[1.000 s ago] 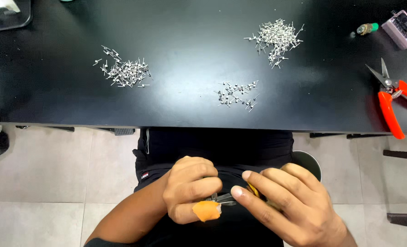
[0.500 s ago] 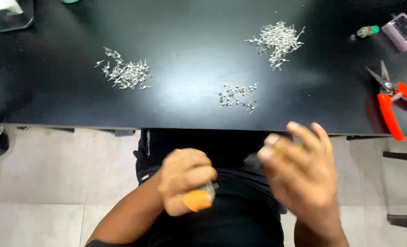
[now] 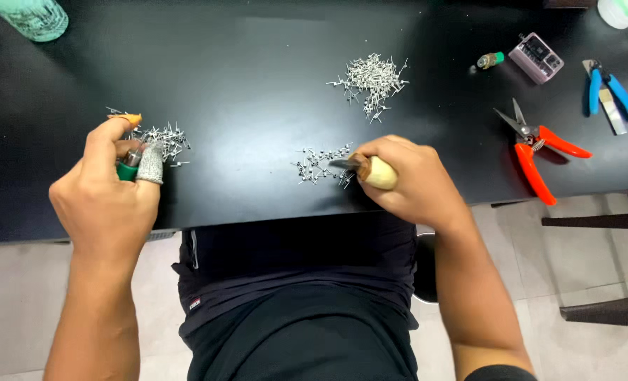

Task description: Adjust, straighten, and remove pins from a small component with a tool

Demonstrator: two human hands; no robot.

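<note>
The right hand (image 3: 409, 180), at the centre of the frame, is clamped around a small tool with a pale wooden handle (image 3: 379, 173), its dark metal tip resting at the edge of a little cluster of metal pins (image 3: 317, 164) near the table's front edge. The left hand (image 3: 106, 197), at the left of the frame, is closed on a small green object (image 3: 126, 171), wears finger guards, and touches a second heap of pins (image 3: 160, 139). The two hands are well apart.

To work cleanly here, the tool tip probably ought to stay low and pick at one pin at a time, since the pins lie tangled and would scatter easily on the smooth black table (image 3: 257, 85).

The pins look thin, silvery and short, lying crisscross. A third, denser pile (image 3: 372, 76) sits above centre. At the right lie orange-handled snips (image 3: 539, 144), blue-handled pliers (image 3: 610, 88) and a small purple box (image 3: 536, 56).
</note>
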